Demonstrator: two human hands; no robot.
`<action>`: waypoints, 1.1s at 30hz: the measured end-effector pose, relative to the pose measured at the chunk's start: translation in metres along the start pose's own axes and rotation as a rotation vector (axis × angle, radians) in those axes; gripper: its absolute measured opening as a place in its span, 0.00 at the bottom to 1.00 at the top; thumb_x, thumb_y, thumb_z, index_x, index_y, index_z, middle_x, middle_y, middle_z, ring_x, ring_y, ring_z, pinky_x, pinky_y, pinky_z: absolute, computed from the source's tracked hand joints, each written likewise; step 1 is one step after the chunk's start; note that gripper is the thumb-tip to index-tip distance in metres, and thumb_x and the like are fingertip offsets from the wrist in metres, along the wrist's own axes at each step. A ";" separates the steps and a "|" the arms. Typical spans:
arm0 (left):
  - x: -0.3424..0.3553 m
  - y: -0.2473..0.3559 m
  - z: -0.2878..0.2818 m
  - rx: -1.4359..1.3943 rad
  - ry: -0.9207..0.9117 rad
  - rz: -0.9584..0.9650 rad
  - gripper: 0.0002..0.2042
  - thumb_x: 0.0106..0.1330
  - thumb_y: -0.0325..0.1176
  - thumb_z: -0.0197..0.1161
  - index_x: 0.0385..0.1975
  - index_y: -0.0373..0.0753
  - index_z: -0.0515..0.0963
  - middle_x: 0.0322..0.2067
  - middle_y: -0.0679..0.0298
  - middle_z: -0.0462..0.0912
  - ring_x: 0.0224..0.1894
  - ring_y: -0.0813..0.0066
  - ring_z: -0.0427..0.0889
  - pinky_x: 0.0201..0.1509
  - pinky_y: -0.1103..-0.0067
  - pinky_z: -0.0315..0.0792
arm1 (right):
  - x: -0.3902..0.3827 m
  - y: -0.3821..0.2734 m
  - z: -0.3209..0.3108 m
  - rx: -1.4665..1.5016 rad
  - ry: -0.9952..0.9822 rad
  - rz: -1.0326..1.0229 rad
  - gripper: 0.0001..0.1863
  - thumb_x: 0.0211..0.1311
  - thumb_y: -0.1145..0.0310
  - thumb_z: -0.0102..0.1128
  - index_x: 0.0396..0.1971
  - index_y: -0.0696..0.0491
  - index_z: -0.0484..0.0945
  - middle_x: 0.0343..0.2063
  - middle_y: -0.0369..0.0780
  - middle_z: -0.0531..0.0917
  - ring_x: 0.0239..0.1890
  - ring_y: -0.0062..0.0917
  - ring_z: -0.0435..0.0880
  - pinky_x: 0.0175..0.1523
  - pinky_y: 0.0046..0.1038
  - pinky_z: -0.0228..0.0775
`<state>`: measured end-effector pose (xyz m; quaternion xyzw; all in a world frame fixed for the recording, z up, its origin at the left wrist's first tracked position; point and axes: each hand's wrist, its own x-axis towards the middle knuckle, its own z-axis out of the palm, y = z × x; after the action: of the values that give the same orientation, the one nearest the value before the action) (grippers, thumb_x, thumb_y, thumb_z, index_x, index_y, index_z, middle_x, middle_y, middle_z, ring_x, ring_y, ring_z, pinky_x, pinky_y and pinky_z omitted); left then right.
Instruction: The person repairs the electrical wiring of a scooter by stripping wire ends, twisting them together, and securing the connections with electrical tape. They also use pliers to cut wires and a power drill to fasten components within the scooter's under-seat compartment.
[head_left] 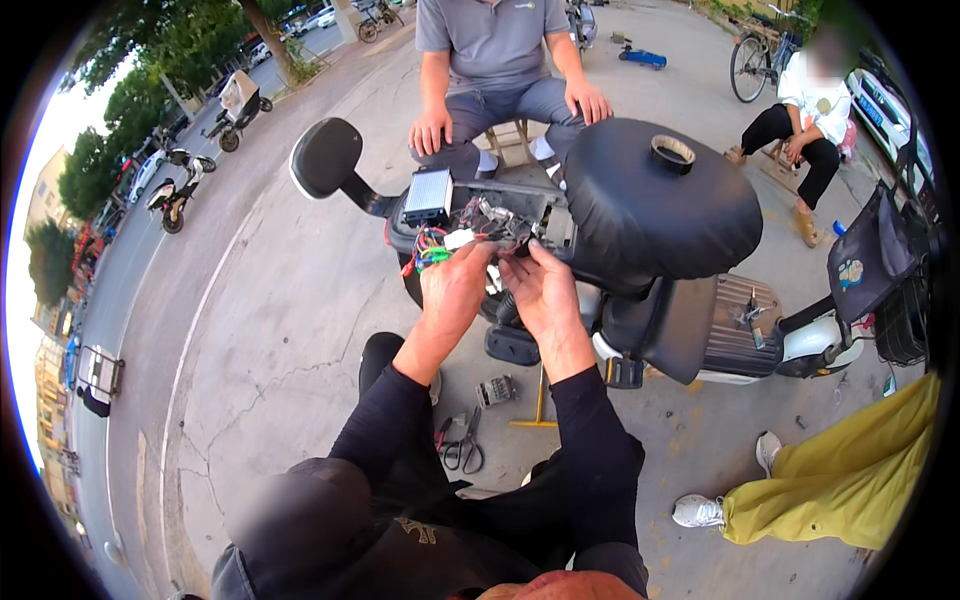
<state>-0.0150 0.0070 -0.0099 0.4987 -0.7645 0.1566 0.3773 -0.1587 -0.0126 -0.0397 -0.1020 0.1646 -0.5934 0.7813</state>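
My left hand (455, 290) and my right hand (545, 287) meet over the open rear of an electric scooter, fingertips almost touching. The left fingers pinch a wire among the loose wiring. My right hand, palm partly up, has its thumb and fingers closed near a dark piece, but what they hold is hidden. Just beyond the left fingers lies a white connector (459, 239), with red, blue and green wires (428, 250) beside it. A silver finned box (428, 194) rests on the scooter's rear end. The black padded seat (650, 220) is to the right of my hands.
A tan roll (672, 153) lies on the seat. Scissors (465, 447) and a metal part (496, 390) lie on the ground below, near a yellow stand (540, 400). One person (495, 60) sits opposite, another (815, 115) at far right; yellow-green trousers (830, 480) show nearby.
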 end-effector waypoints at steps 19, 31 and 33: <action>0.022 -0.012 -0.019 -0.542 -0.364 -0.502 0.08 0.63 0.25 0.67 0.40 0.34 0.87 0.31 0.63 0.89 0.26 0.81 0.85 0.31 0.82 0.77 | -0.003 0.004 0.004 -0.721 0.046 -0.171 0.10 0.67 0.72 0.58 0.38 0.64 0.81 0.34 0.40 0.85 0.35 0.21 0.86 0.41 0.22 0.78; 0.015 -0.021 -0.020 -0.466 -0.433 -0.388 0.15 0.64 0.28 0.65 0.51 0.32 0.82 0.37 0.60 0.89 0.29 0.78 0.86 0.36 0.80 0.78 | -0.002 0.003 0.009 -0.925 0.041 -0.105 0.10 0.66 0.70 0.62 0.40 0.62 0.82 0.27 0.36 0.85 0.24 0.15 0.82 0.24 0.17 0.68; 0.016 -0.020 -0.022 -0.451 -0.439 -0.395 0.16 0.65 0.29 0.64 0.51 0.32 0.82 0.36 0.59 0.89 0.29 0.78 0.86 0.36 0.79 0.78 | -0.001 -0.001 0.008 -0.928 0.015 -0.097 0.11 0.67 0.68 0.62 0.41 0.61 0.82 0.27 0.35 0.85 0.24 0.14 0.83 0.24 0.16 0.67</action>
<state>0.0082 0.0009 0.0135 0.5627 -0.7316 -0.2022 0.3276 -0.1562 -0.0125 -0.0317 -0.4440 0.4135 -0.4935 0.6233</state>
